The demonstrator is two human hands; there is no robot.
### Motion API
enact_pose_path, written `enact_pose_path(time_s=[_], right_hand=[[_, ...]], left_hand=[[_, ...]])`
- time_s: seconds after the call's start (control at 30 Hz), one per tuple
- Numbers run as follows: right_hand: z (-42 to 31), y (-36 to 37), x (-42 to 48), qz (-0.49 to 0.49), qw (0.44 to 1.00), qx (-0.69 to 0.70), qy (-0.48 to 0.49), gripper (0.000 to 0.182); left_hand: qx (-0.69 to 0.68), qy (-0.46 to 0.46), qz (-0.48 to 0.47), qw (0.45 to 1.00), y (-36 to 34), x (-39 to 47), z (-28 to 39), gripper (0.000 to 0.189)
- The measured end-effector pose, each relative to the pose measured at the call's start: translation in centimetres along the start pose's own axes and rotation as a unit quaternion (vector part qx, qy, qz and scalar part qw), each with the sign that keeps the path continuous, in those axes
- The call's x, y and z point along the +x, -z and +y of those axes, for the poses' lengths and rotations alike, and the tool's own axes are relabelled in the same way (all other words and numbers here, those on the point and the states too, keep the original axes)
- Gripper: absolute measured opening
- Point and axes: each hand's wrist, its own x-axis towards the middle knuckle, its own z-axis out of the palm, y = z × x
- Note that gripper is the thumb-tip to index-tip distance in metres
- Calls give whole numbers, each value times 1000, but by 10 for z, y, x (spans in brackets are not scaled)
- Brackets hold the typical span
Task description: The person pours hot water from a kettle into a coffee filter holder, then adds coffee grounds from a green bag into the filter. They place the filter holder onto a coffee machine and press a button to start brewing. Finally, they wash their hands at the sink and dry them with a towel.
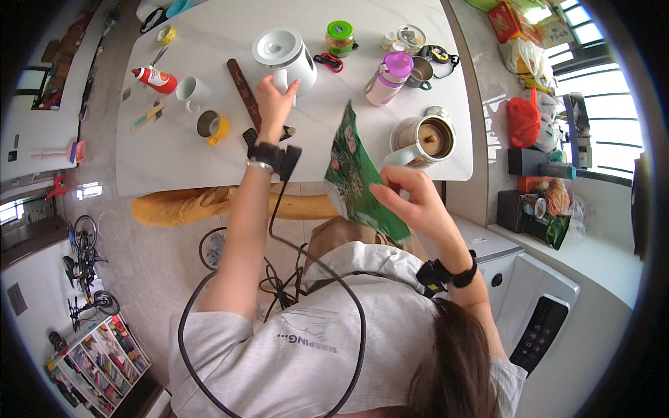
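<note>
At the far side of the table, my left hand (276, 102) is closed round the handle of a lidded white electric kettle (300, 73), which stands on the tabletop. My right hand (410, 196) pinches the side of a green foil pouch (355, 172) bearing print, held up in front of the table's near edge. Right of the pouch, a metal pot (444, 138) with a pale handle holds brown contents. A dark brown wooden strip (241, 86) lies beside my left hand, with a small black remote (250, 137) close to my wrist.
On the white table (313, 146) are a white mug (192, 91), a yellow cup (211, 125), a red squeeze bottle (159, 81), a green-lidded jar (339, 39), a purple-topped bottle (389, 78) and a dark mug (419, 73). A black cable (360, 313) loops across my body.
</note>
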Motion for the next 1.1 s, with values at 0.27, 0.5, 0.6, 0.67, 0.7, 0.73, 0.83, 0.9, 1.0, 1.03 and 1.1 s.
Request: enact_pose_path(time_s=[0.27, 0.5, 0.6, 0.67, 0.7, 0.73, 0.83, 0.9, 1.0, 1.03, 1.1], right_hand=[[44, -25, 61, 81, 989, -81, 90, 25], [91, -24, 84, -63, 992, -11, 112, 27], [99, -19, 86, -127, 985, 94, 69, 31], [106, -19, 88, -147, 969, 190, 49, 32], [107, -19, 89, -155, 958, 237, 38, 33], [107, -16, 90, -172, 945, 279, 6, 35], [103, -17, 94, -165, 956, 242, -4, 35], [103, -19, 94, -150, 959, 239, -1, 34], [105, -22, 94, -134, 960, 244, -10, 33], [105, -23, 95, -135, 959, 247, -9, 32], [105, -25, 95, -128, 962, 241, -6, 31]], left_hand=[[-501, 231, -385, 740, 149, -47, 124, 21], [-492, 326, -309, 746, 135, -78, 122, 17], [-495, 360, -304, 730, 132, -81, 124, 17], [-491, 364, -291, 736, 130, -84, 126, 16], [-489, 365, -286, 739, 130, -85, 128, 16], [-497, 361, -284, 736, 130, -86, 129, 16], [-514, 350, -282, 731, 127, -90, 128, 15], [-512, 342, -284, 735, 125, -91, 126, 14], [-516, 336, -289, 733, 123, -90, 124, 13], [-515, 323, -295, 737, 122, -89, 121, 13], [-515, 296, -305, 744, 120, -85, 118, 13]])
